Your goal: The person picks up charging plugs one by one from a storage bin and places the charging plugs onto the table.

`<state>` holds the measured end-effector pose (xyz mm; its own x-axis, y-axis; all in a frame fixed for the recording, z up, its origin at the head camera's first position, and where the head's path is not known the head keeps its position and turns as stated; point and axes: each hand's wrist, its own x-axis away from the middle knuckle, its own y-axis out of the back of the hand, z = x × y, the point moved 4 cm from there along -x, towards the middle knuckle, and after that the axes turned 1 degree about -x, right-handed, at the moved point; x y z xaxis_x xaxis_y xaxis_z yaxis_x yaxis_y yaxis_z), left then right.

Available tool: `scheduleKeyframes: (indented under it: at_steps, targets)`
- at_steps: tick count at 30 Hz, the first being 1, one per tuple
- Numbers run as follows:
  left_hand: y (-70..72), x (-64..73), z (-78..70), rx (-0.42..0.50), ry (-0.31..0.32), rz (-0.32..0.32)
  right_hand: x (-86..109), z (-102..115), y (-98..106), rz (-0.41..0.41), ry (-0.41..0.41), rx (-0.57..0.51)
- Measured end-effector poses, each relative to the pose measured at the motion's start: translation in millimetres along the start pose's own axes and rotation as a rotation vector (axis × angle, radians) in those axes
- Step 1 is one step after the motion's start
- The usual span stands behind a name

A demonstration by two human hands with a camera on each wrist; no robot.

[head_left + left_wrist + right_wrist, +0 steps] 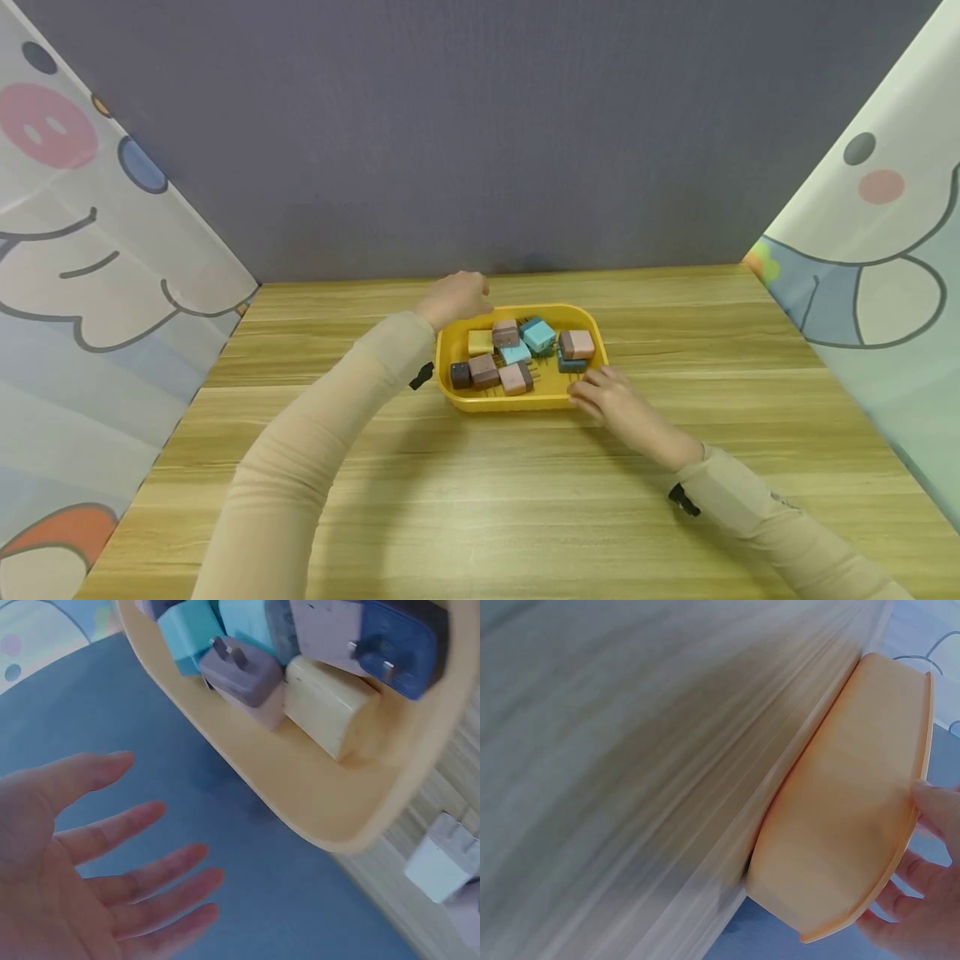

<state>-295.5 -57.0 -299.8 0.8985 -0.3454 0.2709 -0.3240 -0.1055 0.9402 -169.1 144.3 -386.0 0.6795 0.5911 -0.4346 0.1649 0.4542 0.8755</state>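
Note:
A yellow plastic bin (pixel 525 404) sits on the table, holding several chargers with metal prongs in blue, pink, yellow and dark tones, among them a light blue charger (pixel 538 335) and a pink-and-brown charger (pixel 576 344). My left hand (pixel 456 298) hovers by the bin's back left rim. In the left wrist view its fingers (pixel 150 881) are spread, apart from the bin, and hold nothing. At the front right corner, my right hand (pixel 618 408) grips the bin's rim. The right wrist view has the thumb (pixel 937 806) on the rim and the other fingertips hidden behind it.
The wood-grain table (pixel 465 517) meets a grey upright panel (pixel 480 150) behind the bin. Cartoon-printed sheets (pixel 885 208) stand along both sides. In the left wrist view a white charger (pixel 442 859) lies on the wood outside the bin.

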Motion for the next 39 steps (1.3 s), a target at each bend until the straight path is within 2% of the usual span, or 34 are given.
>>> scheduleKeyframes:
  at_steps: [7, 13, 23, 30, 39]
  targets:
    - [-1.5, -1.0, -19.0, 0.015, -0.036, -0.005, 0.4, 0, 1, 0.003, -0.007, -0.009]
    - [-5.3, -4.5, -32.9, 0.033, -0.095, 0.014, -0.2, 0, 1, -0.002, -0.007, -0.007]
    - [-21.8, -17.1, -52.5, -0.035, -0.228, 0.012, -0.6, 1, 1, 0.001, -0.005, -0.005]
    - [-32.3, -21.2, -63.9, -0.07, -0.27, 0.044, -1.0, 1, 1, -0.012, 0.013, 0.009]
    - [-44.8, -28.2, -71.6, -0.135, -0.3, 0.021, -0.4, 0, 1, -0.021, 0.025, 0.003]
